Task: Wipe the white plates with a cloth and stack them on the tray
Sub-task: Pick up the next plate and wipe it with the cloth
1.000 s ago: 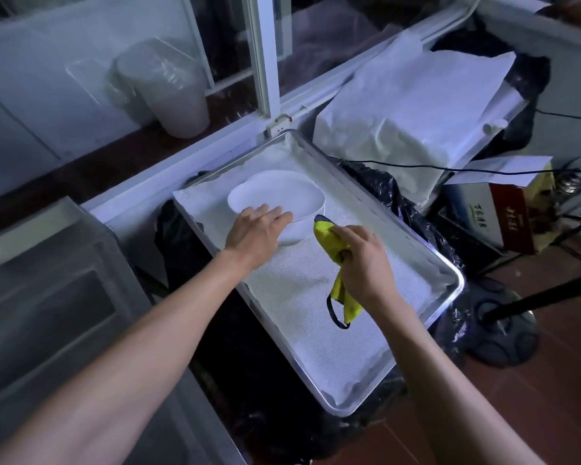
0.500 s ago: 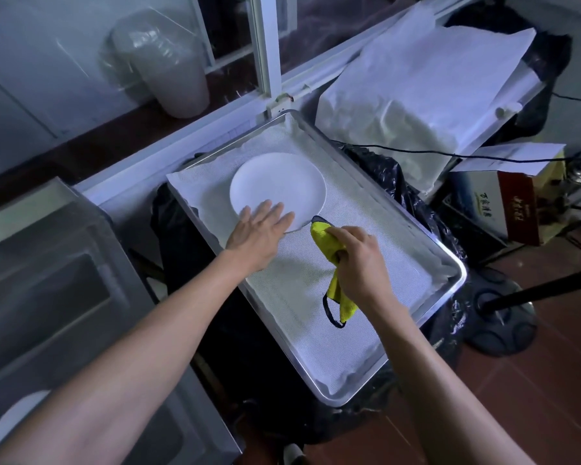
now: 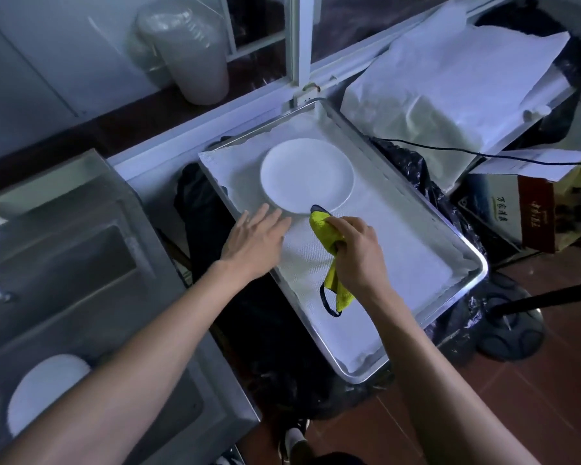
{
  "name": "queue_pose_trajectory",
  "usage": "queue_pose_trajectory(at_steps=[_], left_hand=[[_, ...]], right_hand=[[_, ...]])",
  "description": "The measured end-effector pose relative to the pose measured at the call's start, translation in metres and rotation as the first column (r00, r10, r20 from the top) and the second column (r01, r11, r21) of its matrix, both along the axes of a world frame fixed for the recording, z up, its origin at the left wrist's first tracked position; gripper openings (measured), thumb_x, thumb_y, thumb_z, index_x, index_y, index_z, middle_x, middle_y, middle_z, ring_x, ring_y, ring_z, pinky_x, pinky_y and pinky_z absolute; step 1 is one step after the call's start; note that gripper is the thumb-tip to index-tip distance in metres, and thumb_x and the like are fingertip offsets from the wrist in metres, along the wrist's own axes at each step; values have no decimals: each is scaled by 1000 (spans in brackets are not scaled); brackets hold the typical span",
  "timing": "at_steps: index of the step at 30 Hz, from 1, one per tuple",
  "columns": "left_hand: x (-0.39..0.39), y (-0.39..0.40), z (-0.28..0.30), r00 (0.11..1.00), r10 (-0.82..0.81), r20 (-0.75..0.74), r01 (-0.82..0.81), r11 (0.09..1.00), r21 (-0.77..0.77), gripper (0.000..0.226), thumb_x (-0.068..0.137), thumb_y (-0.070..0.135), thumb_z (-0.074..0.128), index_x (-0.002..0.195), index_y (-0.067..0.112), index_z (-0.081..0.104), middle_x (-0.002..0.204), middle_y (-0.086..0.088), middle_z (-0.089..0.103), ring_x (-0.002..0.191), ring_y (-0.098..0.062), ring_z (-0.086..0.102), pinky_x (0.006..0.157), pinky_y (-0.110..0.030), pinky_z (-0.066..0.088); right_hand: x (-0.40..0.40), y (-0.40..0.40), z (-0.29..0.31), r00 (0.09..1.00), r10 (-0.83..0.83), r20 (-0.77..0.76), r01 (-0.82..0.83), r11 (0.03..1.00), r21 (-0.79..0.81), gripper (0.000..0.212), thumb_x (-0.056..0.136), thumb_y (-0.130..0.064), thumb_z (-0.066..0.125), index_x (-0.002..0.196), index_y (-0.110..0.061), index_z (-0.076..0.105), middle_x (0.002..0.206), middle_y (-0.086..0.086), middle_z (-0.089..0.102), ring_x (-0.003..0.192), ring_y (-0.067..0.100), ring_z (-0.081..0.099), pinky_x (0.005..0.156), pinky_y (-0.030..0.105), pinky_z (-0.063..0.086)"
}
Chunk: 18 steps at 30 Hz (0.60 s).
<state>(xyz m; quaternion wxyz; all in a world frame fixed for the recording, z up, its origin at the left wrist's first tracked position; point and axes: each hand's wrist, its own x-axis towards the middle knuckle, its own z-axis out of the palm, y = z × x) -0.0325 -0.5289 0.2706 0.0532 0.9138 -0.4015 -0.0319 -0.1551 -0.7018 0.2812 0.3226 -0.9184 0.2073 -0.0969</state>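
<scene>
A white plate (image 3: 306, 175) lies flat at the far end of the metal tray (image 3: 463, 253), which is lined with a white mesh mat. My left hand (image 3: 254, 241) hovers with straight fingers just short of the plate's near rim, holding nothing. My right hand (image 3: 356, 251) grips a yellow cloth (image 3: 326, 231) with a dark trim; the cloth's top corner reaches the plate's near edge and its tail hangs down below my fist. More white plates (image 3: 44, 391) sit in the steel sink (image 3: 74, 250) at the lower left, partly hidden by my left arm.
A stack of clear plastic cups (image 3: 195, 58) stands behind the glass at the back. White paper sheets (image 3: 450, 75) cover a surface at the right, with a black cable (image 3: 450, 151) and a cardboard box (image 3: 530, 209) beside them. A black stand base (image 3: 510, 330) sits on the tiled floor.
My left hand has set the plate flat on the tray and drawn back off its rim. My right hand has kept its grip on the cloth in about the same place.
</scene>
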Motion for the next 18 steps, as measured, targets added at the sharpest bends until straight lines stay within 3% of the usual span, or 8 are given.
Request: queue_pose_trajectory(at_steps=[8,16,18], left_hand=[[-19,117,0,982,190,-6,-190,980,-65,44,88,20,72,131,13,67,135,-11,65,131,-37,55,101,-60,47],[-34,261,-16,912,396,-109,-402,914,-42,45,90,12,60,135,10,63,133,-15,64,125,-38,57,99,-53,48],[-41,301,-19,880,458,-124,-460,888,16,46,93,17,56,139,14,60,132,-16,63,122,-38,58,100,-48,48]], right_hand=[[35,93,13,985,165,50,-164,986,-34,66,78,10,48,133,-22,62,129,5,59,111,37,52,89,49,49],[68,227,8,920,392,22,-390,918,-70,66,80,8,45,136,-24,58,131,5,57,110,36,51,87,53,50],[74,265,3,892,451,13,-450,890,-72,66,79,7,44,136,-24,58,131,4,57,109,36,51,86,54,49]])
